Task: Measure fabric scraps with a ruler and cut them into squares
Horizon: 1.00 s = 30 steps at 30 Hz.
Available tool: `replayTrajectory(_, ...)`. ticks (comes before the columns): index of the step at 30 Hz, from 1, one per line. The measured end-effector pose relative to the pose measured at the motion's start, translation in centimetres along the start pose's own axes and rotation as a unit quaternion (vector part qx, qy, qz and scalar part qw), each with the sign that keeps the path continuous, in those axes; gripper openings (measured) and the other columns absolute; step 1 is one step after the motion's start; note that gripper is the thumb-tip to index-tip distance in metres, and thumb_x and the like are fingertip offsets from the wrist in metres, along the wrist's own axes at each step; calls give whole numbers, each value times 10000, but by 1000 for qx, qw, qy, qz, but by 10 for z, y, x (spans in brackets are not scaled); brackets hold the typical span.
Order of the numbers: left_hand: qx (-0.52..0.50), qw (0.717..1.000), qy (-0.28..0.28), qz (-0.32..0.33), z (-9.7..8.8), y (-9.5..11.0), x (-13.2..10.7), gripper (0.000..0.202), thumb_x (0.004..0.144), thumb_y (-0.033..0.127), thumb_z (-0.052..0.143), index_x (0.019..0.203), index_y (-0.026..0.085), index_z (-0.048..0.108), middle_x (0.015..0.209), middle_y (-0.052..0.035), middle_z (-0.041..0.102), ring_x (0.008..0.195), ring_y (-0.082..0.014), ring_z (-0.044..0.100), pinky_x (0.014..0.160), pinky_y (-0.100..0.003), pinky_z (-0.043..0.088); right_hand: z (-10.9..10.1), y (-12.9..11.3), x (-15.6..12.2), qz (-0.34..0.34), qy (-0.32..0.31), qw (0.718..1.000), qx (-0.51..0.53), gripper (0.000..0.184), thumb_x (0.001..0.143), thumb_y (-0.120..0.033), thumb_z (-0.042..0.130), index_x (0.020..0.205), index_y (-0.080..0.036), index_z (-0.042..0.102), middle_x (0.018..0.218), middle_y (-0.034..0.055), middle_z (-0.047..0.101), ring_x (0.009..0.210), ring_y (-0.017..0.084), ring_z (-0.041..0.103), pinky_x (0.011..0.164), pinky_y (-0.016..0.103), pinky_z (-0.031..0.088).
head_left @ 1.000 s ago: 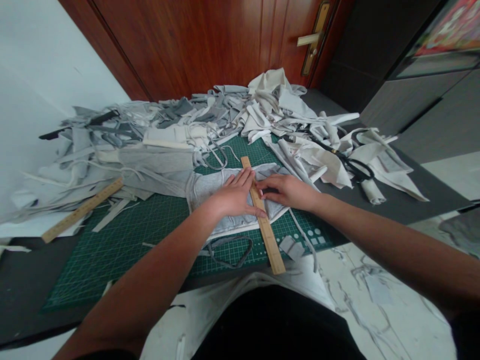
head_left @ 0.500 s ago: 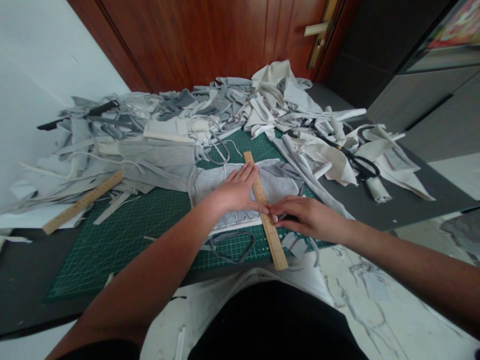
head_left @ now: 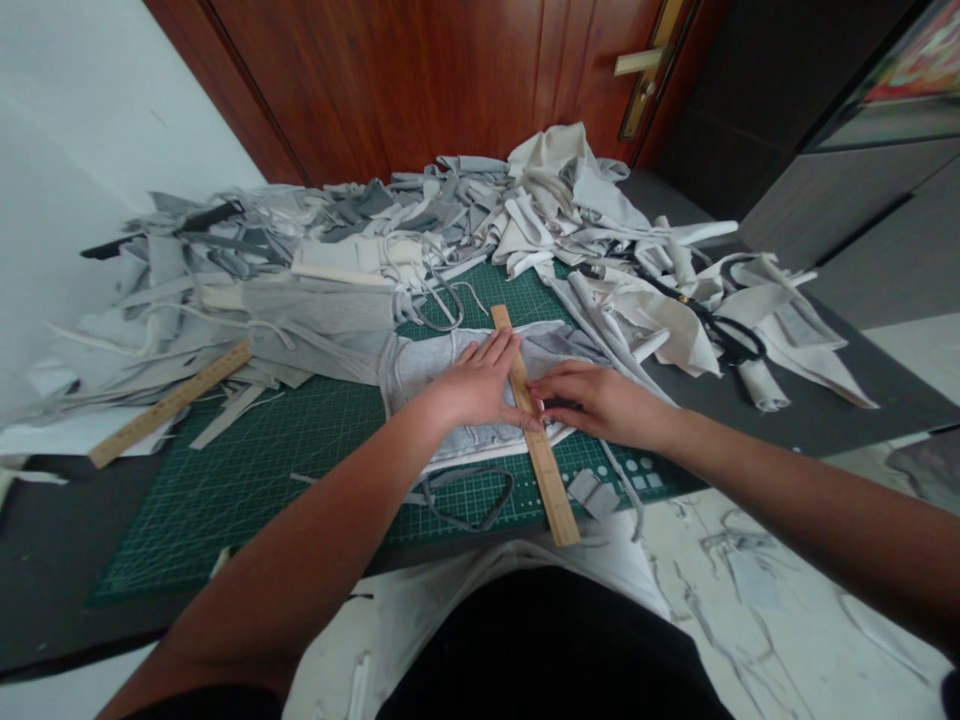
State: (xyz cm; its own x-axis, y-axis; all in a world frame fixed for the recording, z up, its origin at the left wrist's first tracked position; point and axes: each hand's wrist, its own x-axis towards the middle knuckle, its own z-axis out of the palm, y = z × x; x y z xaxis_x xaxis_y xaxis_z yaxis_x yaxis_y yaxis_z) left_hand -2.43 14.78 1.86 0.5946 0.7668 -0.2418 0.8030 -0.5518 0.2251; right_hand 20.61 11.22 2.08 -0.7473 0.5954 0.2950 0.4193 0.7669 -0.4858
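Observation:
A wooden ruler [head_left: 553, 482] lies slanted across a folded piece of grey fabric [head_left: 420, 362]. My left hand [head_left: 484, 385] lies flat, fingers stretched out, pressing the ruler and the fabric. Close by the ruler's right edge, my right hand [head_left: 600, 400] is closed in a pinch over the fabric. Whatever it pinches is small and mostly hidden by the fingers. Under the fabric is a green cutting mat [head_left: 300, 440]. A loop of grey fabric strip [head_left: 472, 498] and small grey scraps [head_left: 594, 492] rest near its front edge.
Piled fabric scraps [head_left: 375, 205] fill the back of the dark table [head_left: 45, 560]. Black-handled scissors [head_left: 731, 335] lie among pale scraps on the right. A second wooden ruler [head_left: 172, 402] is on the left. Behind stands a wooden door [head_left: 420, 80].
My right hand has moved away from my body along the ruler's right edge, further up the fabric. My left hand and the ruler stay in place; the view has shifted slightly.

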Motion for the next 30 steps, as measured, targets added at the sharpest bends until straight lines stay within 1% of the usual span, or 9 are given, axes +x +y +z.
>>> replayTrajectory(6, 10, 1000, -9, -8, -3, 2, -1, 1428, 683, 898, 600, 1645, 53, -32, 1712, -184, -90, 1607, -319, -48, 1299, -444, 60, 1, 3, -2, 24, 25, 999, -12, 286, 989, -300, 609, 1247, -189, 660, 1118, 109, 739, 1031, 248, 713, 904, 387, 579)
replayTrajectory(11, 11, 1000, -21, -15, -6, 5, -2, 1442, 678, 885, 621, 1641, 37, -37, 1713, -185, -87, 1606, -315, -61, 1300, -432, 53, 8, 11, 4, 8, 21, 1000, -18, 222, 992, -275, 605, 1186, -192, 674, 1110, 100, 737, 1012, 230, 709, 882, 359, 568)
replayTrajectory(16, 10, 1000, -8, -10, -3, 3, 0, 1445, 663, 920, 584, 1646, 50, -21, 1716, -186, -62, 1607, -335, -25, 1297, -462, 78, 1, 18, 14, 4, 11, 999, -51, 129, 991, -262, 594, 1030, -205, 704, 1048, 87, 737, 992, 222, 694, 875, 340, 539)
replayTrajectory(18, 11, 1000, -1, -4, -1, 1, 0, 1441, 664, 936, 559, 1647, 51, -12, 1718, -188, -47, 1606, -341, -18, 1295, -462, 82, -4, 17, 18, 36, 30, 996, -74, 150, 990, -295, 599, 981, -193, 708, 944, 80, 735, 897, 215, 694, 810, 326, 530)
replayTrajectory(20, 15, 1000, 1, -2, 0, 1, 0, 1443, 664, 945, 549, 1646, 44, -4, 1718, -193, -44, 1606, -344, -14, 1296, -454, 77, -7, 12, 23, 104, 62, 990, -78, 161, 975, -317, 626, 1005, -182, 709, 845, 58, 729, 775, 194, 687, 716, 298, 509)
replayTrajectory(22, 16, 1000, 0, -2, -1, 1, 0, 1447, 662, 945, 552, 1645, 39, -1, 1717, -196, -50, 1606, -347, -12, 1296, -453, 75, -6, 5, 27, 180, 81, 979, -57, 169, 942, -288, 665, 1066, -181, 709, 809, 33, 739, 719, 175, 688, 666, 275, 489)
replayTrajectory(26, 10, 1000, -6, -4, -2, 2, -1, 1435, 662, 939, 560, 1651, 70, -14, 1717, -186, -56, 1605, -347, -14, 1294, -466, 79, -2, -8, 34, 279, 50, 958, -31, 161, 902, -227, 679, 1036, -181, 756, 874, 40, 785, 796, 188, 730, 691, 276, 494)
replayTrajectory(28, 7, 1000, -7, -6, -3, 3, -1, 1440, 660, 937, 566, 1650, 73, -22, 1718, -180, -60, 1605, -346, -19, 1295, -468, 78, -2, -11, 36, 300, 33, 953, -17, 191, 893, -231, 681, 1053, -189, 775, 921, 41, 797, 832, 197, 739, 704, 283, 504)
replayTrajectory(30, 5, 1000, -9, -8, -4, 4, -1, 1452, 653, 935, 577, 1649, 66, -24, 1717, -177, -68, 1604, -352, -20, 1295, -467, 77, -3, -12, 36, 297, 9, 955, 8, 243, 875, -223, 686, 1099, -207, 779, 939, 25, 801, 830, 194, 742, 707, 287, 513)
